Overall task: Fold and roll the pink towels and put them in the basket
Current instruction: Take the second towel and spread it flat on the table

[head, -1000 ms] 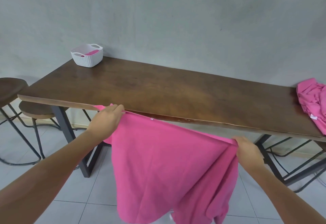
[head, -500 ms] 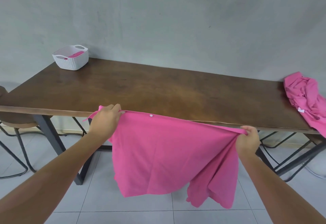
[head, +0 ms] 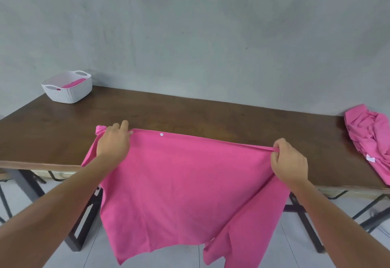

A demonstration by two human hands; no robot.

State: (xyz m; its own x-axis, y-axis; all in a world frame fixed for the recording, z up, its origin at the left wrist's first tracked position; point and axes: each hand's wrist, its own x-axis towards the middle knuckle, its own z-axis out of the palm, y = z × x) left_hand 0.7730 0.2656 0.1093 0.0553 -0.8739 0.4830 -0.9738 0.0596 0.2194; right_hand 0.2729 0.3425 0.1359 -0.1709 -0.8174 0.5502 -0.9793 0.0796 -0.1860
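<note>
Here, the left hand (head: 113, 141) and right hand (head: 289, 162) are pinching the pink towel (head: 179, 194) by its top edge, stretching it left-to-right over the table's (head: 211, 118) near edge, its body hanging floorward.

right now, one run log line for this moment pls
step: spreading towel | left hand: holds pink towel top edge | right hand: pinches other end | basket: far left | towel pile: right
</note>
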